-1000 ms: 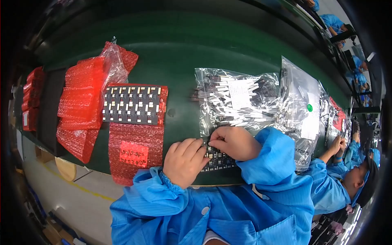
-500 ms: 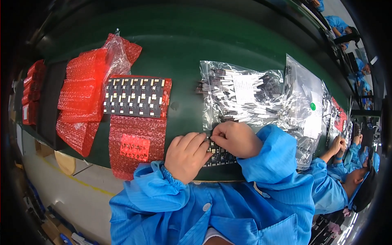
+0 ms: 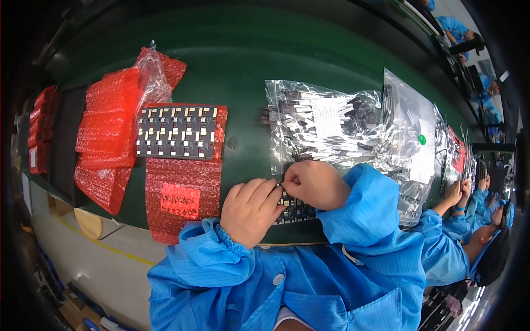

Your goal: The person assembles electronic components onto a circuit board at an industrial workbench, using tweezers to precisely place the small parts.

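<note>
My two hands meet over a dark circuit board panel (image 3: 295,212) that lies at the table's front edge, partly hidden by them. The fingers of my left hand (image 3: 251,212) are bent and pressed together, with the thumb over the panel's left side. My right hand (image 3: 319,185) is closed, thumb and forefinger pinched against the left fingertips. A tiny pale bit shows between the fingertips, too small to name. Just beyond my right hand is a clear plastic bag (image 3: 326,118) full of black and white strip-like parts.
On the left, another circuit board panel (image 3: 176,132) rests on a red bubble-wrap pouch (image 3: 179,212). More red bubble wrap (image 3: 107,121) lies beside a black tray (image 3: 66,138). Further clear bags (image 3: 411,138) lie on the right of the green table (image 3: 237,71). A co-worker (image 3: 464,243) in blue sits at right.
The whole view has shifted slightly, so the table's things sit a little further left. My hands keep nearly the same pose, fingertips still together over the panel.
</note>
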Available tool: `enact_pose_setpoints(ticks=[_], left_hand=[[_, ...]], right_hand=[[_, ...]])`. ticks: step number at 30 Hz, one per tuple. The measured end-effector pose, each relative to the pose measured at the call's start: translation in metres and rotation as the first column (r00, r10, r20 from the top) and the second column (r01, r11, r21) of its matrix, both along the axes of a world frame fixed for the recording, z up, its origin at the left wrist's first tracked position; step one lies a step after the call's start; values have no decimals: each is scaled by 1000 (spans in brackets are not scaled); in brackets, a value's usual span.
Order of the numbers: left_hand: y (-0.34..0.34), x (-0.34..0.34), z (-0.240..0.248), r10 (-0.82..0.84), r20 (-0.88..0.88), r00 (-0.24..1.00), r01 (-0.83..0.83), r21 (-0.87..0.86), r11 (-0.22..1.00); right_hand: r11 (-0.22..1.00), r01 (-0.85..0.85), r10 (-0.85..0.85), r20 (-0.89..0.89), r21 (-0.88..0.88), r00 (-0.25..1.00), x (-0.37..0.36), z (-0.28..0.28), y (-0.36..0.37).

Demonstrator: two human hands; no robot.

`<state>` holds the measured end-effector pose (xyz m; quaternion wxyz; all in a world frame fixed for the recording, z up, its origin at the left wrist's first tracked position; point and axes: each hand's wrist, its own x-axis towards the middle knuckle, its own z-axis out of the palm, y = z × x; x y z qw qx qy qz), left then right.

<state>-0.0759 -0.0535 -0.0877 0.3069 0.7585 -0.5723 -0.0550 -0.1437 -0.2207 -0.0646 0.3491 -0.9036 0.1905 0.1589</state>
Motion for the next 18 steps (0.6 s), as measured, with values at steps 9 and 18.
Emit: enact_pose_setpoints(ticks=[9, 18], left_hand=[[0, -2, -2, -4, 46, 999, 3, 20, 1000], [-3, -1, 0, -6, 52, 999, 5, 28, 1000]], right_hand=[[999, -26, 25, -21, -47, 999, 2, 4, 0], [996, -35, 34, -12, -83, 999, 3, 2, 1]])
